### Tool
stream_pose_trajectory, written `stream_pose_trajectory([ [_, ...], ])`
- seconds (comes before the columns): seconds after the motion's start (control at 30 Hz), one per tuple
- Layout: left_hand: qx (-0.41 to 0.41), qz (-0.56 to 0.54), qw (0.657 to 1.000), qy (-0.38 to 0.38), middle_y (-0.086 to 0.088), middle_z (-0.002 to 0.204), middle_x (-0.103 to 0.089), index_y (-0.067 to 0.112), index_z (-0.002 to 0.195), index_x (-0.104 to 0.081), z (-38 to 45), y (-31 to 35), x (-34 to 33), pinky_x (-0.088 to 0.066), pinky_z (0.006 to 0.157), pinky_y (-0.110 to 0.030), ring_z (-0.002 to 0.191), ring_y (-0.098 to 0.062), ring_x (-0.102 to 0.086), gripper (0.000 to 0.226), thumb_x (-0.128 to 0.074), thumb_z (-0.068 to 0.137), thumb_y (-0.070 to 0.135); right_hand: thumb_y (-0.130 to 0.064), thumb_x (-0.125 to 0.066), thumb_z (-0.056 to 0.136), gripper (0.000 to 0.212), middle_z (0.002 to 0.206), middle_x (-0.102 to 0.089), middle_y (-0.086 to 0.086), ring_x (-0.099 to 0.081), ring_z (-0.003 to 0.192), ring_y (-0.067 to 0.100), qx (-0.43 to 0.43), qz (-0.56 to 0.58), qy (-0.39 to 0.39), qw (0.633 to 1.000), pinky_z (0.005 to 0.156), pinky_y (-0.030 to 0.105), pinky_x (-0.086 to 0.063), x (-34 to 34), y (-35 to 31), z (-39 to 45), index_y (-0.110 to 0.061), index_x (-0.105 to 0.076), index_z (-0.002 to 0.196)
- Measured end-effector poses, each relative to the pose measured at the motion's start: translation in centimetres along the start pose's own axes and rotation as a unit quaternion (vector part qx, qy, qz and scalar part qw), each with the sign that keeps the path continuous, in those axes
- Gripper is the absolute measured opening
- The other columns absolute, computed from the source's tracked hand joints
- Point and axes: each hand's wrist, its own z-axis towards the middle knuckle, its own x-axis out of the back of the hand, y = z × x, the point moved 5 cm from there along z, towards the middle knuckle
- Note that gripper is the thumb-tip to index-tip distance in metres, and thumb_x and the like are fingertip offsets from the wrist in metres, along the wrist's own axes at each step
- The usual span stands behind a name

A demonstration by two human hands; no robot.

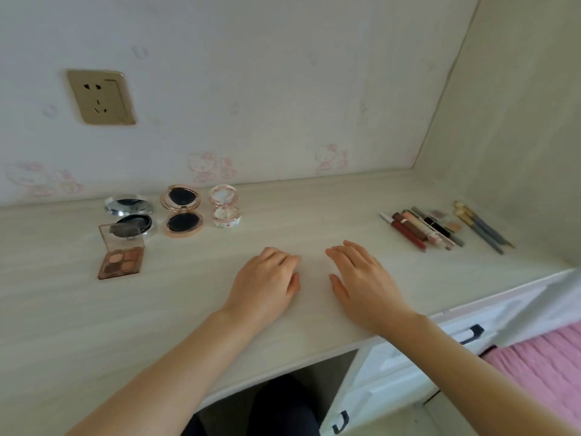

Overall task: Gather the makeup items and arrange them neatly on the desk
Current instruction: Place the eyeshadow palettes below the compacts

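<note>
Hands (265, 280) (361, 278) flat on pale woodgrain desk (78, 325), round compacts (184, 212) nr wall.

desk: we see a pale matt wood-grain desk top (283, 215)
compact: we see a round glossy chrome-look compact (129, 215)
palette: we see a clear glossy plastic-lidded brown eyeshadow palette (121, 251)

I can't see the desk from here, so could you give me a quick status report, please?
Left hand and right hand flat on desk, holding nothing. Open compacts grouped left, pencils and brushes lined up right. Nothing in the way.
</note>
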Motion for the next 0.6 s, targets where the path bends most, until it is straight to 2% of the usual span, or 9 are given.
stream_pose_trajectory([
  [0.27,-0.059,-0.036,0.997,-0.017,-0.002,0.110,-0.067,0.014,0.113,-0.065,7.2,6.2,-5.3,-0.045,0.089,-0.035,0.112,-0.022,-0.053,0.028,-0.049,0.091,0.022,-0.014,-0.064,0.087,0.037,0.118,-0.064,0.009,-0.054,0.121,0.030,-0.062,-0.030,0.043,0.997,0.097,0.040,-0.049,2.9,9.5,-3.5,-0.004,-0.060,0.123],
  [0.43,-0.067,-0.081,0.994,-0.015,0.000,0.105,-0.068,0.015,0.110,-0.067,12.5,9.3,-7.7,-0.047,0.085,-0.036,0.110,-0.021,-0.053,0.026,-0.050,0.091,0.022,-0.017,-0.058,0.090,0.036,0.124,-0.060,0.007,-0.050,0.120,0.027,-0.110,-0.026,0.034,0.993,0.100,0.038,-0.045,3.9,15.9,-2.9,-0.007,-0.057,0.125],
  [0.6,-0.077,-0.099,0.992,-0.003,0.003,0.101,-0.068,0.018,0.106,-0.068,17.9,11.7,-9.8,-0.047,0.081,-0.035,0.107,-0.018,-0.051,0.024,-0.049,0.092,0.023,-0.026,-0.047,0.094,0.037,0.124,-0.058,0.005,-0.049,0.119,0.026,-0.202,-0.041,0.007,0.978,0.089,0.039,-0.047,4.8,22.7,-1.2,-0.016,-0.051,0.130],
])
